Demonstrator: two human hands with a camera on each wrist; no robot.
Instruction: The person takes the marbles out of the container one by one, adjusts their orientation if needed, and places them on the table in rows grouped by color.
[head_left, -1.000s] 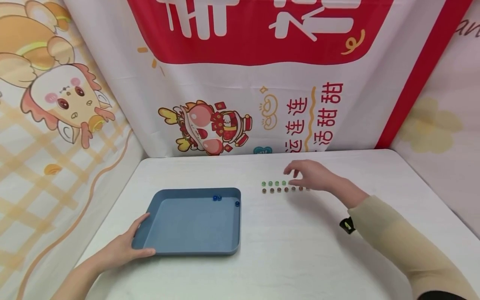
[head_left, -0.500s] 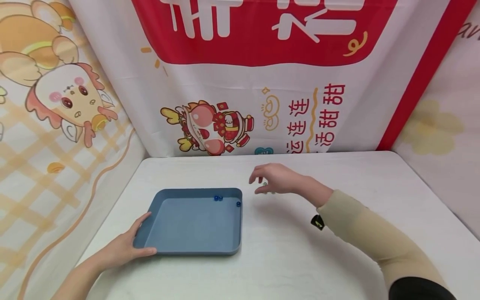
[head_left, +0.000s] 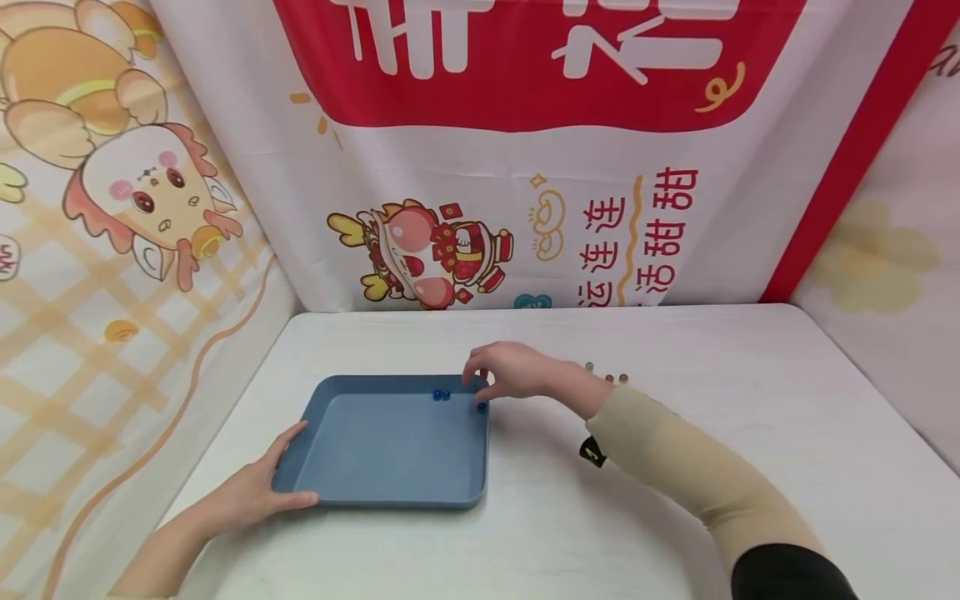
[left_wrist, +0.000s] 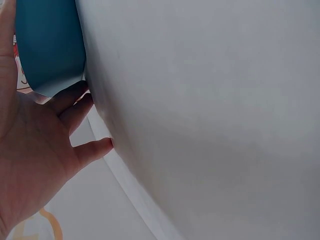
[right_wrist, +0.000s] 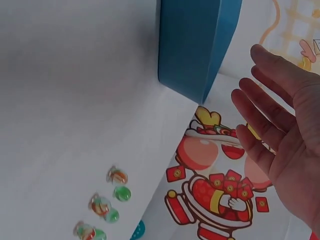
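A blue-grey tray [head_left: 390,450] lies on the white table, with a pair of blue marbles [head_left: 437,395] near its back wall and another blue marble [head_left: 482,407] at its right side. My left hand [head_left: 251,492] holds the tray's left front corner, thumb along the front, fingers at the left wall. My right hand [head_left: 513,369] hovers over the tray's back right corner, its thumb tip close to the lone marble. In the right wrist view its fingers [right_wrist: 257,110] are loosely bent and apart, with nothing visible between them.
Green marbles [right_wrist: 122,193] and orange-brown swirled marbles [right_wrist: 118,176] sit in two rows on the table right of the tray, partly hidden by my right arm in the head view. A printed cloth [head_left: 450,158] hangs behind the table's back edge.
My right hand has travelled left from above the marble rows to the tray's back right corner. My left hand stays at the tray, and the blue marbles lie as before.
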